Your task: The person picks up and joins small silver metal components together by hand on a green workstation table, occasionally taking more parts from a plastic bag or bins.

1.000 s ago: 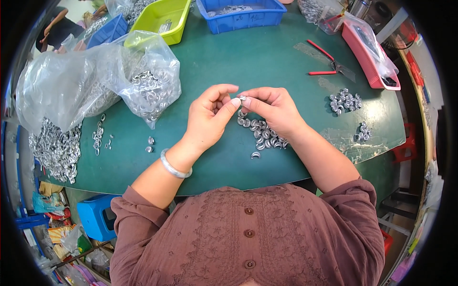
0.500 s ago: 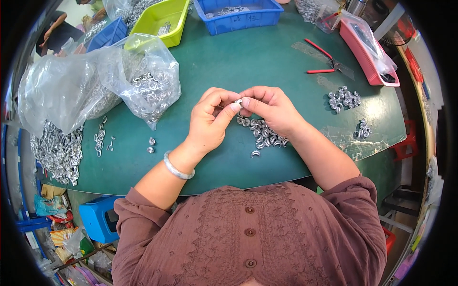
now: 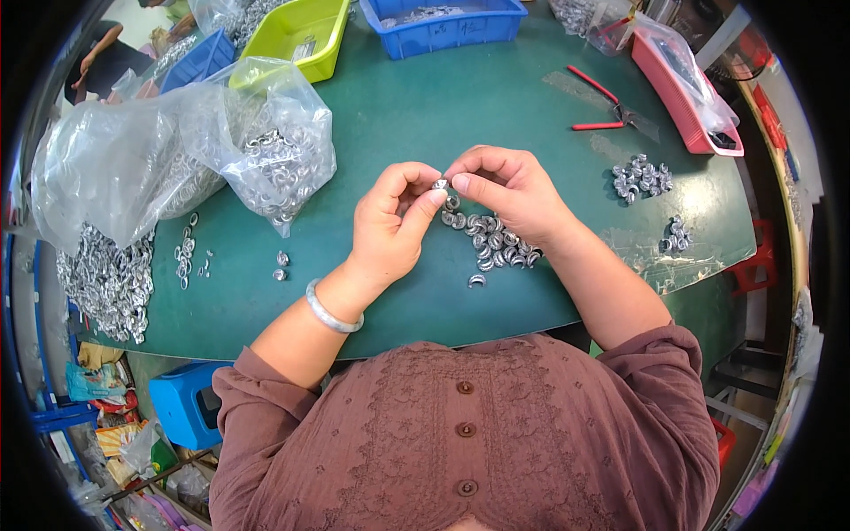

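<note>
At the far left edge of the green bench (image 3: pixel 425 115) lies a loose heap of silvery metal rings (image 3: pixel 106 279), and beside it a large clear plastic bag (image 3: pixel 177 150) bulges with more of the same. A short row of linked rings (image 3: pixel 184 252) and two single pieces (image 3: pixel 281 265) lie just right of the heap. Behind the bag stand a blue tray (image 3: pixel 199 62), a yellow-green tray (image 3: pixel 301 35) and a second blue tray (image 3: pixel 443 22).

Near the middle, the left hand (image 3: pixel 390 226), a pale bangle (image 3: pixel 329 310) on its wrist, meets the right hand (image 3: pixel 505 190) above the bench. A small metal ring (image 3: pixel 440 184) sits pinched between the fingertips of both hands; each grip is narrow, closed on that one piece. Directly under the right hand lies a small pile of rings (image 3: pixel 491 243), with one stray ring (image 3: pixel 476 280) just in front of it.

Further right, red-handled pliers (image 3: pixel 606 106) lie on the bench, then a cluster of finished rings (image 3: pixel 642 177) and a smaller cluster (image 3: pixel 677 234). A pink tray (image 3: pixel 677 88) with a clear bag in it sits at the right edge.
</note>
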### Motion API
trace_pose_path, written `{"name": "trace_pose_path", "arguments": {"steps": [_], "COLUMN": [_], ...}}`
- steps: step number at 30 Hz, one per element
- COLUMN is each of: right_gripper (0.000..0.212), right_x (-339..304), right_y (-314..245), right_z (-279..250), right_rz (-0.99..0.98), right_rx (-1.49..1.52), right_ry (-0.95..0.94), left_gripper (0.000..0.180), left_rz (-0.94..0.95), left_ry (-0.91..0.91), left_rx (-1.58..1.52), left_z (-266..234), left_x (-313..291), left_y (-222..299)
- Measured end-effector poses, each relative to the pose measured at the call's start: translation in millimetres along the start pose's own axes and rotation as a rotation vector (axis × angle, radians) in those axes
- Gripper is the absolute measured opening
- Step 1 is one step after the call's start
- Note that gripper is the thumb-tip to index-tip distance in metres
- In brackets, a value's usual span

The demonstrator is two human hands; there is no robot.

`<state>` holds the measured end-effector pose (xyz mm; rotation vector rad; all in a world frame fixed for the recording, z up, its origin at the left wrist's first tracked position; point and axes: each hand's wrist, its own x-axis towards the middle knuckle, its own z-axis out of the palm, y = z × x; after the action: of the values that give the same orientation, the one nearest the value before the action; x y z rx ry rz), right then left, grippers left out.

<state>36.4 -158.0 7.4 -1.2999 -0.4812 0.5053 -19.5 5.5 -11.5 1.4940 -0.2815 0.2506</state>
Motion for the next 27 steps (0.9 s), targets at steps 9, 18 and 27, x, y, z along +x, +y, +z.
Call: {"name": "trace_pose_path", "arguments": {"steps": [9, 18, 27], "right_gripper": [0.011, 0.008, 0.011], "right_x": [0.2, -0.2, 0.8], "right_y": [-0.1, -2.1, 1.7], "right_z": [-2.4, -2.7, -3.0], "right_rz": [-0.069, -0.004, -0.042], "right_rx": [-0.080, -0.105, -0.108], "right_ry": [-0.015, -0.027, -0.023], "left_gripper": [0.013, 0.016, 0.023], "left_rz": [0.026, 0.032, 0.022], "left_ry": [0.005, -0.037, -0.048], "left_rx": [0.116, 0.137, 0.177], "left_z": [-0.3, -1.8, -4.2], "left_x": [-0.4, -1.7, -2.0], "left_y": [1.6, -1.1, -5.2]}}
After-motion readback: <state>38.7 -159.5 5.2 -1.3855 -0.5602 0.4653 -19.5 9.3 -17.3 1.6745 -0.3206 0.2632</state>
